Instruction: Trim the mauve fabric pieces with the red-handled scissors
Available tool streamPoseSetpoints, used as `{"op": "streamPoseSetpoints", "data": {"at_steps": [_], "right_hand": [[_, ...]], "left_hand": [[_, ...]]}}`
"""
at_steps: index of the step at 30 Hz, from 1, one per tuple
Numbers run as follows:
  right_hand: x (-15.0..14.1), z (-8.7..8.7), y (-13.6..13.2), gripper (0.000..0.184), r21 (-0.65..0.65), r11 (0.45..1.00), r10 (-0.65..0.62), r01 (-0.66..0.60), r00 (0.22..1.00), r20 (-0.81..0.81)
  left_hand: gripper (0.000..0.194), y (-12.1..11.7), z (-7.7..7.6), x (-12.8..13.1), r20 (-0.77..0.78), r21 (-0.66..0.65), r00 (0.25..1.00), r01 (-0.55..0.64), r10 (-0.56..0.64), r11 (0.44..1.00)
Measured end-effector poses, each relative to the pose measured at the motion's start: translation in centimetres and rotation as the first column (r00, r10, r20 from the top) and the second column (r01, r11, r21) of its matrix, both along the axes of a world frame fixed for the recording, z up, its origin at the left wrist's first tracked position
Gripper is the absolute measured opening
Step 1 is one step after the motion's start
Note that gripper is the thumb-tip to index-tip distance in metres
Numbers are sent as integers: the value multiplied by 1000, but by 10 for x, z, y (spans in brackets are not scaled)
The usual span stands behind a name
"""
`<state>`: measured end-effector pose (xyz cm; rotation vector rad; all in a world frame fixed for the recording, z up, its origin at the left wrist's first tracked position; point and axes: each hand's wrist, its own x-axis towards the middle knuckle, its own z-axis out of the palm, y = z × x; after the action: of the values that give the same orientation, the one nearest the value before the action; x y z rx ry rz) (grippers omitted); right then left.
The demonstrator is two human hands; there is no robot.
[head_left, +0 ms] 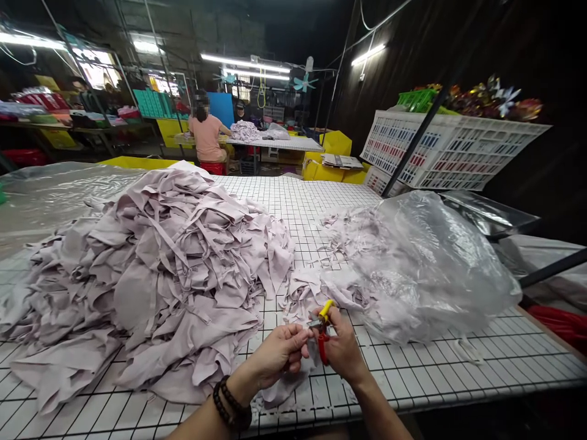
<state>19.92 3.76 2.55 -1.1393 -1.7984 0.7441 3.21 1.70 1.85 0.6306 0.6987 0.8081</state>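
My left hand (283, 353), with dark beads on its wrist, is closed in a pinch on the edge of a pale lilac fabric piece, part of it hidden by the fingers. Its loose part (288, 390) hangs down onto the table. Close beside it, my right hand (345, 349) grips small scissors (326, 309) with one yellow and one red handle. Their blades point left, at the left fingertips. A big heap of lilac fabric pieces (183, 244) lies to the left. More lilac pieces (306, 287) lie just beyond my hands.
The table has a white, black-gridded cover (394, 379) with small scraps near me. A clear plastic bag (413, 275) lies at right, partly over fabric. White plastic crates (440, 150) stand behind it. A person in a pink top (210, 140) sits at a farther table.
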Motion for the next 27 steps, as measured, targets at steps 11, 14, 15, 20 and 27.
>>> {"op": "streamPoseSetpoints", "data": {"at_steps": [11, 14, 15, 20, 27], "right_hand": [[-3, -2, -14, 15, -279, 960, -97, 20, 959, -265], [1, 3, -16, 16, -359, 932, -49, -53, 962, -269], [5, 6, -17, 16, -374, 926, -44, -49, 970, -238], [34, 23, -24, 24, -385, 920, -39, 75, 994, 100], [45, 26, -37, 40, -320, 938, 20, 137, 896, 443]], "left_hand": [[32, 4, 3, 9, -229, 468, 906, -219, 357, 856], [33, 4, -1, 14, -138, 383, 963, -163, 231, 909], [33, 4, -3, 16, -99, 351, 974, -155, 202, 923], [29, 6, -6, 17, -96, 363, 964, -200, 250, 910], [30, 6, -4, 16, -227, 515, 925, -153, 306, 843]]}}
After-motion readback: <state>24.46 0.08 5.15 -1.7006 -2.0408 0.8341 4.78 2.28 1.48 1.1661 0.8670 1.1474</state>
